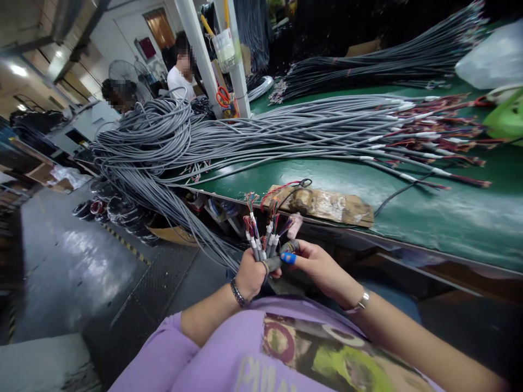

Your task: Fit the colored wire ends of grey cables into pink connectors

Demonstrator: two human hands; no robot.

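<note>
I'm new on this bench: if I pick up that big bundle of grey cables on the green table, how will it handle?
The grey cable bundle probably flops: its strands sag over the green table edge. Likely heavy, being many long cables. Loose ends may snag.

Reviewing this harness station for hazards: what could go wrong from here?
1. The left hand grips several stripped cable ends at once; one could slip out of the grip.
2. The grey cable bundle hangs over the edge of the green table and may slide off or snag.

Upright bunch of grey cables (261,245) (stripped coloured ends, seemingly fanned) above lap
</note>
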